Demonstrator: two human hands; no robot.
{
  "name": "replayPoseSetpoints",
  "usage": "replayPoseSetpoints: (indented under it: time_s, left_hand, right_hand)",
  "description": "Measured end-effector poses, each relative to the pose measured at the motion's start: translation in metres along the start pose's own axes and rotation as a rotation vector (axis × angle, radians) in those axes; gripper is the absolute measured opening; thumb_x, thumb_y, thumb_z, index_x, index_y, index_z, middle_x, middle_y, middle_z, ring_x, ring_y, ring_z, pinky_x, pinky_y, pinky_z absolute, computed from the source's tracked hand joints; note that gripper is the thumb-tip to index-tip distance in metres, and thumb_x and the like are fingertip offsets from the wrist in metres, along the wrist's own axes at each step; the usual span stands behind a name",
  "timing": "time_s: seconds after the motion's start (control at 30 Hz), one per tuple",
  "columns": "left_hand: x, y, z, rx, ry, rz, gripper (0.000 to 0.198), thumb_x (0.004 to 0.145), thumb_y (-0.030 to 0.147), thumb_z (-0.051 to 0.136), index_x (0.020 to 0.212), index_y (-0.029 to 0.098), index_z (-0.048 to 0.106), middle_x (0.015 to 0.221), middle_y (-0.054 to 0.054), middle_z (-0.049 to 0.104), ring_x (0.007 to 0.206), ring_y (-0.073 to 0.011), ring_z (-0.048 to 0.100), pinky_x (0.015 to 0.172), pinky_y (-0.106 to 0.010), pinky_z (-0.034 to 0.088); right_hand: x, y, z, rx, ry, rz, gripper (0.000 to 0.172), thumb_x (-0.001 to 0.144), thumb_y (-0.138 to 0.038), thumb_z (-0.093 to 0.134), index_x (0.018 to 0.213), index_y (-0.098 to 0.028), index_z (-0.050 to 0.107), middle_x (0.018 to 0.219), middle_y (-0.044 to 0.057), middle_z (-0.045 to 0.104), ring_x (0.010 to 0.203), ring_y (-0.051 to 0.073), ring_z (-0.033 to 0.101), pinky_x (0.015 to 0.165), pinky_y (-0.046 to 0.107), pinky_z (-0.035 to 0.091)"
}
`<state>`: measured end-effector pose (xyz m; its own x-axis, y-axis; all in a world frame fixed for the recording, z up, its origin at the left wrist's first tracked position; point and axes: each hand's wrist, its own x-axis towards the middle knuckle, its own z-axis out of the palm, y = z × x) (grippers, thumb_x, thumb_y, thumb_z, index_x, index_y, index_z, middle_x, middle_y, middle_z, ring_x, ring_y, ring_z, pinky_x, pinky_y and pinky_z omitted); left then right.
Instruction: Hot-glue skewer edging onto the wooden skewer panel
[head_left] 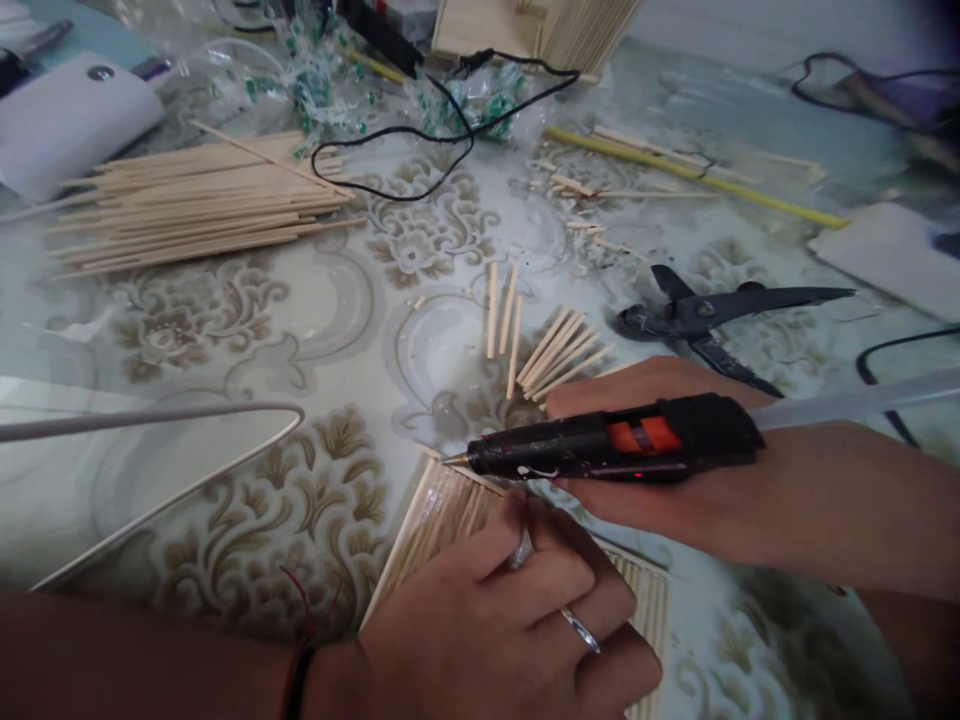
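Note:
My right hand [660, 520] is wrapped round a black glue gun [585, 445] with an orange inset and a clear glue stick in its rear. Its metal nozzle meets the top left corner of a panel of thin wooden sticks [427, 520]. My left hand [510, 610], with two rings, has curled fingers pressed on that panel, its fingertips at a stick [480, 480] along the upper edge. The hand covers much of the panel. Just beyond the gun lie several short cut sticks [559, 350] and dark cutting pliers [720, 310].
A bundle of long wooden sticks [210, 200] lies at the back left beside a white device [75, 125]. A black cord [397, 130] and plastic wrappers [322, 90] are at the back. A yellow rod [697, 180] lies behind the pliers. A white cable [165, 420] loops at left.

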<state>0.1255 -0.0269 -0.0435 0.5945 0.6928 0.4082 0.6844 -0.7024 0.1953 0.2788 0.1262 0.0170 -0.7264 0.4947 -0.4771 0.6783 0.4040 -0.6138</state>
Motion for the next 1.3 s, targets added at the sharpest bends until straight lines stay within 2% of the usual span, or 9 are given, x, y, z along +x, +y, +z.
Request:
replayPoseSetpoints:
  time_s: [0.13,0.37,0.67,0.77,0.93,1.03,1.17,1.23,1.3]
  left_hand:
    - [0.002,0.000,0.001,-0.018,0.014,-0.014,0.023,0.108,0.042,0.055,0.101,0.026,0.070,0.112,0.002,0.076,0.111,-0.0218,0.064,0.113,-0.044,0.038]
    - [0.002,-0.001,-0.001,-0.031,-0.013,-0.011,0.024,0.110,0.041,0.053,0.103,0.025,0.070,0.110,0.002,0.076,0.111,-0.0223,0.064,0.109,-0.042,0.040]
    - [0.004,0.001,-0.003,0.007,-0.009,-0.024,0.022,0.109,0.036,0.055,0.100,0.026,0.071,0.108,0.002,0.077,0.113,-0.0216,0.066,0.105,-0.039,0.042]
    - [0.004,0.002,-0.002,0.030,-0.005,-0.016,0.021,0.108,0.036,0.055,0.100,0.025,0.071,0.109,0.001,0.078,0.112,-0.0218,0.067,0.102,-0.039,0.043]
    - [0.002,0.006,-0.003,0.078,-0.005,-0.004,0.023,0.107,0.041,0.057,0.101,0.024,0.071,0.113,-0.001,0.079,0.117,-0.0260,0.068,0.092,-0.038,0.045]
    - [0.002,0.006,-0.004,0.084,-0.014,-0.010,0.023,0.107,0.039,0.057,0.098,0.023,0.071,0.110,-0.002,0.080,0.112,-0.0248,0.070,0.086,-0.037,0.044]
    - [0.003,0.005,-0.004,0.115,0.007,0.019,0.021,0.105,0.037,0.060,0.097,0.022,0.072,0.112,-0.003,0.081,0.110,-0.0221,0.066,0.090,-0.035,0.042]
    - [0.003,0.005,-0.004,0.143,0.003,0.027,0.020,0.106,0.034,0.059,0.100,0.021,0.074,0.117,-0.005,0.081,0.102,-0.0191,0.063,0.090,-0.034,0.042]
    - [0.004,0.006,-0.004,0.133,-0.003,0.012,0.023,0.107,0.033,0.056,0.101,0.020,0.074,0.115,-0.004,0.081,0.090,-0.0166,0.062,0.083,-0.033,0.043]
  right_hand:
    - [-0.003,0.002,0.000,0.055,0.011,-0.052,0.030,0.083,-0.029,0.063,0.060,-0.025,0.044,0.056,-0.008,0.047,0.052,0.013,0.042,0.045,0.027,0.035]
    - [-0.010,-0.003,-0.002,0.067,0.009,0.095,0.032,0.082,-0.032,0.064,0.060,-0.025,0.043,0.057,-0.006,0.046,0.056,0.015,0.040,0.047,0.031,0.033]
    - [-0.013,-0.002,-0.005,0.095,-0.058,0.138,0.035,0.081,-0.033,0.067,0.061,-0.025,0.040,0.056,-0.007,0.040,0.056,0.015,0.035,0.046,0.031,0.031]
    - [-0.012,-0.003,-0.005,0.075,-0.053,0.103,0.034,0.086,-0.034,0.065,0.062,-0.025,0.043,0.056,-0.007,0.042,0.055,0.014,0.035,0.045,0.030,0.030]
    - [-0.013,0.004,-0.004,-0.002,-0.016,0.044,0.035,0.092,-0.044,0.064,0.065,-0.027,0.049,0.059,-0.005,0.051,0.055,0.016,0.042,0.046,0.031,0.032]
    - [-0.015,0.006,-0.005,-0.001,-0.008,0.045,0.038,0.093,-0.047,0.064,0.065,-0.027,0.049,0.060,-0.005,0.052,0.055,0.017,0.044,0.046,0.031,0.034]
    - [-0.014,0.004,-0.007,0.068,-0.040,0.042,0.037,0.088,-0.044,0.070,0.064,-0.027,0.048,0.059,-0.005,0.052,0.055,0.016,0.044,0.046,0.030,0.035]
    - [-0.012,0.003,-0.007,0.084,-0.047,0.026,0.033,0.089,-0.041,0.069,0.065,-0.027,0.050,0.059,-0.006,0.053,0.054,0.016,0.044,0.045,0.029,0.034]
    - [-0.010,0.002,-0.006,0.094,-0.047,0.003,0.033,0.091,-0.040,0.065,0.065,-0.027,0.050,0.059,-0.006,0.052,0.053,0.015,0.044,0.045,0.028,0.033]
